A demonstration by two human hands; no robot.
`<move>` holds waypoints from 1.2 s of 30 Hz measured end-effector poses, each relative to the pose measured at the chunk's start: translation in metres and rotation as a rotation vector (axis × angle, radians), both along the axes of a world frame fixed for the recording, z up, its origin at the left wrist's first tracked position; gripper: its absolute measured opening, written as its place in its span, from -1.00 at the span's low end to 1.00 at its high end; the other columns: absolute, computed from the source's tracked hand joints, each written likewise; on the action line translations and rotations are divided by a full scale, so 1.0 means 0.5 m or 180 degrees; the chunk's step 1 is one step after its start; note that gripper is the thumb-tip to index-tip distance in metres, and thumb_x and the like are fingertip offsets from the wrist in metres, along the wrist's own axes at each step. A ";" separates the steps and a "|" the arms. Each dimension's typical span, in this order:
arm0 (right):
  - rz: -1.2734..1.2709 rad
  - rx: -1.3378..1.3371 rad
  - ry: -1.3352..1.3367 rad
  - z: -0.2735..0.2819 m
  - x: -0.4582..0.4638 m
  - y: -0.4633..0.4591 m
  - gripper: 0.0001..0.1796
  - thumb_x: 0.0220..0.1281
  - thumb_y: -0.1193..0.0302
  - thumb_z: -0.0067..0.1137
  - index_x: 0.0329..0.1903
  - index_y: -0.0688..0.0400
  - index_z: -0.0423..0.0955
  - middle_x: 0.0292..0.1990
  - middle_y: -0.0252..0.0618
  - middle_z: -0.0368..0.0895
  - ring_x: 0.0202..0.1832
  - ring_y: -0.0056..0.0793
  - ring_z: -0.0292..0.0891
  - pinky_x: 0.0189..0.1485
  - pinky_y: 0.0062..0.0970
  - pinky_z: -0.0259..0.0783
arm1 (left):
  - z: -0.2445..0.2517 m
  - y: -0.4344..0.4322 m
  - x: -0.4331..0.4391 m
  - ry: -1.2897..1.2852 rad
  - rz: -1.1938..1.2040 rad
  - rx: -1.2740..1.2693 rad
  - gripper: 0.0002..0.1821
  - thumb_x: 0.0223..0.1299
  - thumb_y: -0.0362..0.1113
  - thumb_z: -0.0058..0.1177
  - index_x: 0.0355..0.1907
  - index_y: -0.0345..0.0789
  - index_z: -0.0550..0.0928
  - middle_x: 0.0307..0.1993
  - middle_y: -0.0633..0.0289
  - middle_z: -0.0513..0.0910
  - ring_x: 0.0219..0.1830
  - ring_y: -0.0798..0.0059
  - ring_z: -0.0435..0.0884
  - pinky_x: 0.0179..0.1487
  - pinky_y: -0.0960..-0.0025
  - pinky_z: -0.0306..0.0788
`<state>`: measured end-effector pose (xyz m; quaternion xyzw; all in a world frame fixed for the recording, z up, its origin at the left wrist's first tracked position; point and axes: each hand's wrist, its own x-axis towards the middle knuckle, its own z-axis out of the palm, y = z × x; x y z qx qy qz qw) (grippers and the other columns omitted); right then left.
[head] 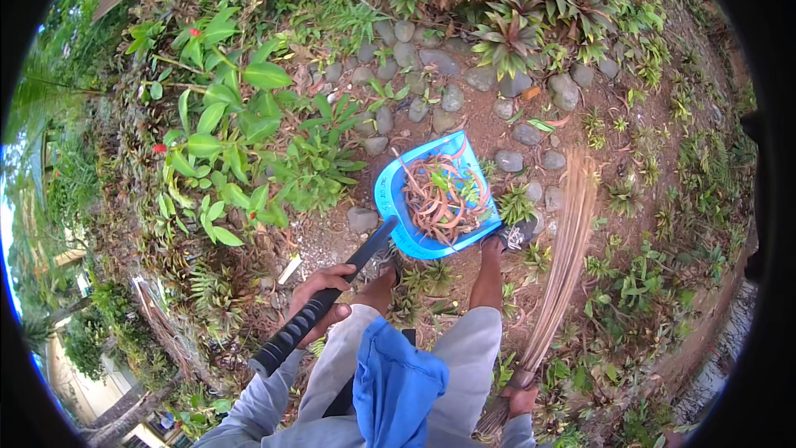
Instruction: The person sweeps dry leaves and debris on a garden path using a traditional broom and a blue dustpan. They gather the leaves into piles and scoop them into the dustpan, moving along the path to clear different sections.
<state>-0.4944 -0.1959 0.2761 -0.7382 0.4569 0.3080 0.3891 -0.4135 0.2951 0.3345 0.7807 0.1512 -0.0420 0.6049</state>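
My left hand (320, 298) is wrapped around the black ribbed handle (305, 320) of a blue plastic dustpan (387, 190). Dry brown curled leaves (438, 199) with a few green sprigs fill much of the pan, which bears handwriting on its rim. The pan is in front of my feet, its straight lip facing right. At the lower right, my right hand (521, 399) grips a stick broom (563, 261) near its bound end. The broom's bristles fan out up and away from me, to the right of the dustpan and apart from it.
Rounded stones (453, 98) lie on the bare soil beyond the pan. A leafy plant with red blooms (211, 118) grows on the left. Rosette plants (510, 37) edge the far side. My shoe (521, 234) stands by the pan's lip. A blue cloth (398, 379) hangs before me.
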 end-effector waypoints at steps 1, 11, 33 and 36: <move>0.0405 -0.0081 0.0295 0.036 -0.012 0.016 -0.59 -0.49 0.65 0.23 -0.33 0.36 0.46 -0.47 -0.27 0.53 -0.48 -0.35 0.48 -0.40 -0.32 0.45 | 0.013 0.019 -0.052 0.0256 0.0201 0.0052 -0.46 -0.05 0.11 0.34 -0.20 -0.30 0.58 0.04 0.01 0.59 0.10 0.15 0.53 0.20 0.14 0.34; 0.1400 0.1464 0.0583 0.045 0.165 0.124 -0.63 -0.24 0.46 0.38 -0.31 0.38 0.49 -0.45 -0.18 0.61 -0.46 -0.44 0.53 -0.34 -0.42 0.48 | 0.008 0.095 -0.474 0.0484 0.1694 0.0307 -0.56 0.02 -0.01 0.33 -0.22 -0.30 0.56 0.02 0.09 0.59 -0.08 0.30 0.59 0.07 0.26 0.43; 0.4832 0.0853 0.1006 0.104 0.115 0.419 -0.29 -0.23 0.26 0.49 -0.04 0.45 0.41 -0.22 0.03 0.62 -0.19 -0.18 0.58 -0.09 -0.32 0.46 | 0.063 0.043 -1.020 0.0362 0.4333 -0.0080 -0.56 0.09 -0.06 0.30 -0.14 -0.31 0.50 0.08 0.05 0.48 0.00 0.25 0.56 -0.06 0.32 0.59; 0.5385 0.0763 0.0781 0.082 0.073 0.535 -0.24 -0.20 0.21 0.45 -0.04 0.53 0.37 -0.20 0.17 0.60 -0.12 0.01 0.58 -0.02 -0.26 0.45 | -0.008 0.093 -1.063 0.0595 0.4069 0.0116 -0.70 0.08 -0.22 0.30 -0.21 -0.29 0.55 -0.02 0.15 0.58 0.00 0.27 0.53 0.12 0.23 0.41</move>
